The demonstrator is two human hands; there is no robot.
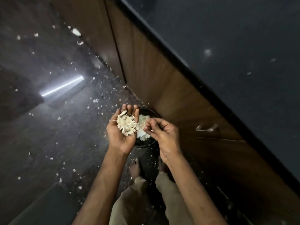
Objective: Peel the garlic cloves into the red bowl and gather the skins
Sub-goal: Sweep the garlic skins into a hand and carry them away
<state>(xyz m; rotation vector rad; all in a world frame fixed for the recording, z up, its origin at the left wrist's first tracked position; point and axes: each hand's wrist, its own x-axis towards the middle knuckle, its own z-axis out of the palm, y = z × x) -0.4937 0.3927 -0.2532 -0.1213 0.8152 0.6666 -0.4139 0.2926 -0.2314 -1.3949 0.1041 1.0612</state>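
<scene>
Hard to read first: dark round bin (146,142) sits directly under both hands, mostly covered by them, only part of the rim and a pale heap inside showing; can't tell if that heap is all skin or partly paper. Right hand (162,132) has its fingertips bunched against the thumb, with a pale fleck at the tips; can't tell if it's actually pinched. Left hand (121,132) is palm up, loosely cupped, fingers nearly straight, carrying a pile of garlic skins (127,125) that spills toward the right hand's fingertips, the two hands almost touching. Feet (134,168) are below the wrists, dim, partly behind the forearms. Edges: wooden cabinet doors (162,78) run close on the right hand's outer side, with a blurred metal handle (206,128) just beyond it; the dark counter (227,38) edge sits above that, its top cut off by the frame. Open room is all on the left hand's side: dark floor (48,135) littered with loose skin flakes (76,32), with a bright light streak (61,86) reflected far out.
</scene>
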